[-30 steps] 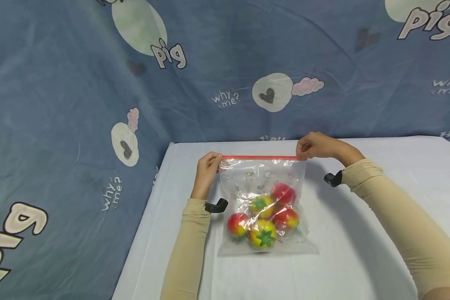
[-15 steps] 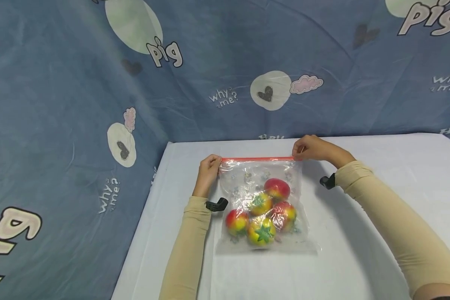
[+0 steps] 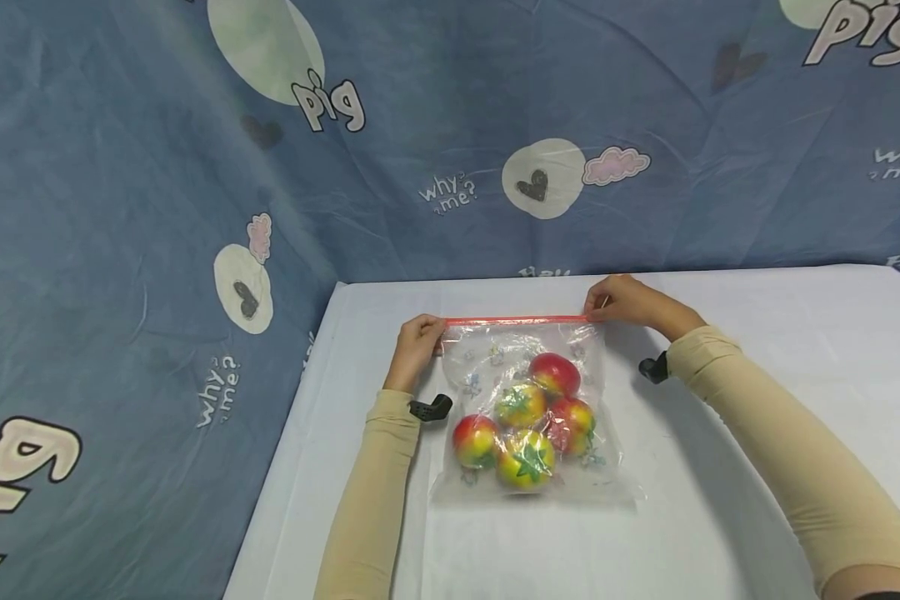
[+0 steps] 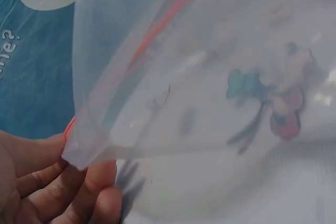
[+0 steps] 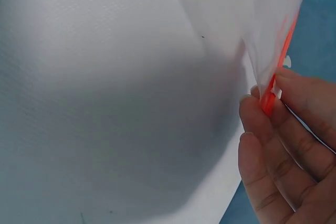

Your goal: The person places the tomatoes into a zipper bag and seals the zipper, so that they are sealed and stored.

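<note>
A clear zip bag (image 3: 487, 358) with a red zip strip (image 3: 516, 321) along its top edge and small printed figures hangs between both hands over the table. Several red-and-yellow toy fruits with green leaf caps, such as one toy fruit (image 3: 527, 460), lie inside it. My left hand (image 3: 414, 350) pinches the bag's top left corner between thumb and fingers, as the left wrist view shows. At the top right corner, my right hand (image 3: 633, 302) pinches the end of the red strip; the right wrist view shows the thumb and fingertips on it.
A white-covered table (image 3: 795, 358) spreads under the bag. Behind it and to the left hangs a blue printed cloth (image 3: 390, 100). A small black wrist camera (image 3: 431, 408) sits at the left cuff, and another black camera (image 3: 654, 367) at the right cuff.
The right hand has shifted slightly left and down, while the left hand sits a little lower. The toy fruits have moved slightly upward in the picture. Both grips stay on the bag's corners.
</note>
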Action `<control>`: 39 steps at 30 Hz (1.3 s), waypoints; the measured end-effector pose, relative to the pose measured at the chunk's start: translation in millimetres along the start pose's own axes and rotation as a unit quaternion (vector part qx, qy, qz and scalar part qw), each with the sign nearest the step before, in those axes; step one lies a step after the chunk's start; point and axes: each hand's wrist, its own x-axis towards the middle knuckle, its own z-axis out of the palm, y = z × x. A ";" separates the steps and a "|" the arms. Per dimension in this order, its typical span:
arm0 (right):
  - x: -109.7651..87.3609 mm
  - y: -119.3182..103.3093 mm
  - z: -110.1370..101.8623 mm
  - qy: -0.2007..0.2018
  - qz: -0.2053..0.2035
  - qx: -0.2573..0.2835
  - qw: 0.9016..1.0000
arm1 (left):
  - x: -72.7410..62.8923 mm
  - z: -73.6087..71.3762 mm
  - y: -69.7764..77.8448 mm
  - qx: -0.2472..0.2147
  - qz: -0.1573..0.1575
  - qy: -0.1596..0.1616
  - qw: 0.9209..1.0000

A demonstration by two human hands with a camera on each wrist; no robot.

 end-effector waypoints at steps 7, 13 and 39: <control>-1.4 -1.4 3.4 0.015 0.006 -0.004 1.000 | 0.7 -1.1 -3.7 -0.008 -0.017 -0.001 1.000; -1.3 1.9 6.6 0.018 0.008 -0.009 1.000 | 0.6 2.4 -7.6 0.028 -0.004 0.013 1.000; -20.9 6.9 22.5 0.052 0.020 0.006 0.998 | -20.4 -19.2 -17.0 0.059 0.036 -0.014 0.998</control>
